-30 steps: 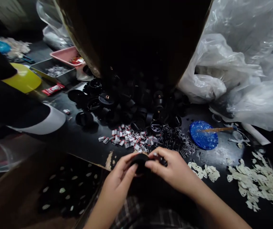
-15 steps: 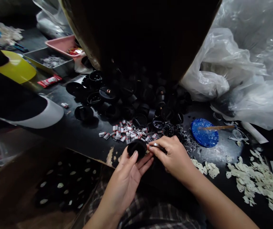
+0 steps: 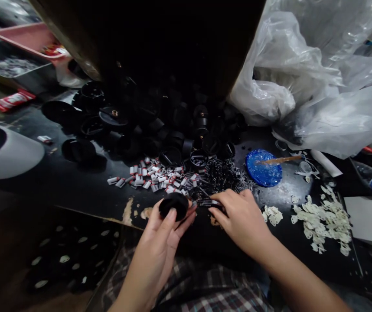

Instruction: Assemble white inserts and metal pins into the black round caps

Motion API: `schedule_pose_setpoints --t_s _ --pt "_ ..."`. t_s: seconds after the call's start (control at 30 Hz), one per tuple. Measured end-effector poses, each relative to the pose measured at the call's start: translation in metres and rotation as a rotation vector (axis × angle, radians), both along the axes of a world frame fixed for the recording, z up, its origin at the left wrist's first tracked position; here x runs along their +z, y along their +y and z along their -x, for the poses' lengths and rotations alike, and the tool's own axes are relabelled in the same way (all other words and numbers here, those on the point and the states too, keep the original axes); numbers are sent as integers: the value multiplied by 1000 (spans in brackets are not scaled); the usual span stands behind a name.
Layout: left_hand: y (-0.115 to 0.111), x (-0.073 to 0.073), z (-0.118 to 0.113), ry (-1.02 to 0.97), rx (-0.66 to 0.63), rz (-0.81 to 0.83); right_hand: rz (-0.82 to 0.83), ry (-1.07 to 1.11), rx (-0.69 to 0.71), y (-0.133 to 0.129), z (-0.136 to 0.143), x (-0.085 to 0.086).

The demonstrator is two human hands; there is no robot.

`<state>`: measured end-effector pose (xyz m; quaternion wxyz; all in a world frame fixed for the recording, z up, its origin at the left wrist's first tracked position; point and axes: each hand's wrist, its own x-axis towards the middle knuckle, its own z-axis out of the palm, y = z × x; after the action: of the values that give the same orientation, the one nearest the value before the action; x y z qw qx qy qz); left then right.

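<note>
My left hand is closed around a small round black plastic cup, its dark hollow side turned up. At the cup's right edge, something small and pale shows by my fingertips, too small to name. Just right of it, the thumb and forefinger of my right hand pinch a thin dark spring. Beyond my hands lie a heap of grey-white cylinders with red ends and a tangle of small dark springs.
Black round housings crowd the back of the black table. On the right are a blue lid with a stick, flat cream pieces and clear plastic bags. A pink tray stands far left.
The view has shifted, so the table things appear further left. My right fingers have parted slightly from the cup, and a spring now shows between them. My left hand still holds the cup.
</note>
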<state>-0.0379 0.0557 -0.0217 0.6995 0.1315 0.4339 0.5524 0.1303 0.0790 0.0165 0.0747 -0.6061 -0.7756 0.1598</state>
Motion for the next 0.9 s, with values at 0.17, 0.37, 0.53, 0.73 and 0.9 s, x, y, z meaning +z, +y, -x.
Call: schedule_pose_setpoints --t_s 0.17,0.37,0.53,0.73,0.9 --pt "19 -1 -12 -39 28 -42 -51 -158 105 20 10 -10" --pt "22 -3 -11 -24 52 -92 -38 14 81 30 6 -3" --pt "14 -4 -11 -72 52 -69 145 651 -191 17 -1 8" --pt "7 1 -18 -170 -13 -10 114 813 -222 7 0 15" --pt "6 5 -21 -178 -12 29 101 814 -137 3 -5 12"
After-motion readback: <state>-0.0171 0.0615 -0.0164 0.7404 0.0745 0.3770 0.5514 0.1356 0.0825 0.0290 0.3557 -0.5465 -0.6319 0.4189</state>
